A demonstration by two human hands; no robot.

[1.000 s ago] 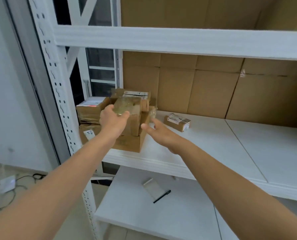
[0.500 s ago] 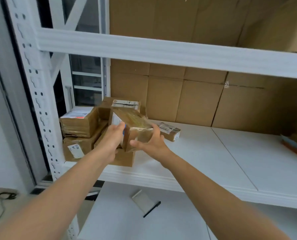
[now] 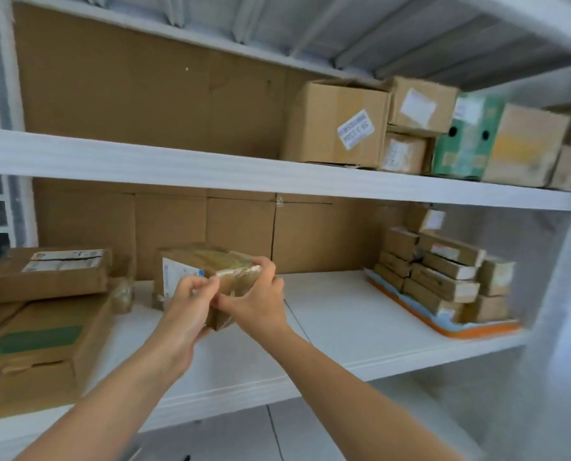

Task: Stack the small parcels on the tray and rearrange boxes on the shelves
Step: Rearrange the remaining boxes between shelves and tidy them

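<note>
Both my hands hold a small taped cardboard parcel (image 3: 207,267) above the middle of the white shelf (image 3: 344,327). My left hand (image 3: 191,301) grips its near left side by the white label. My right hand (image 3: 257,297) grips its right end, fingers curled over the top edge. At the shelf's far right stands an orange-rimmed tray (image 3: 470,329) with several small parcels (image 3: 443,271) stacked on it.
Larger cardboard boxes (image 3: 44,277) are piled at the left end of the shelf. The shelf above (image 3: 277,174) carries several brown boxes (image 3: 337,124) and a green box (image 3: 463,141) at the right. Cardboard sheets line the back wall.
My hands have lifted the parcel clear of the left pile and carried it rightward. The view swung right and up, so the tray and upper shelf now show.
</note>
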